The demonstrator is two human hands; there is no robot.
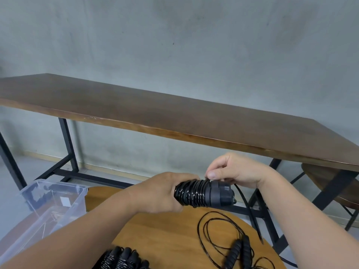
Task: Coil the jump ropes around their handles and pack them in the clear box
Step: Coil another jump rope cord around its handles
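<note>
My left hand [161,193] grips a pair of black jump-rope handles [211,194] held together, with thin black rope coiled tightly around them. My right hand [231,171] pinches the rope at the top of the coil; the loose end [246,206] hangs down to the right. A second jump rope [231,243] lies uncoiled on the round wooden table [167,235] below. A coiled bundle [124,259] lies at the bottom edge, partly cut off. The clear box [58,199] stands at the left, beside the table.
A long dark wooden table [155,111] on a black metal frame stands ahead against a grey wall. A dark round stool [330,181] is tucked under its right end.
</note>
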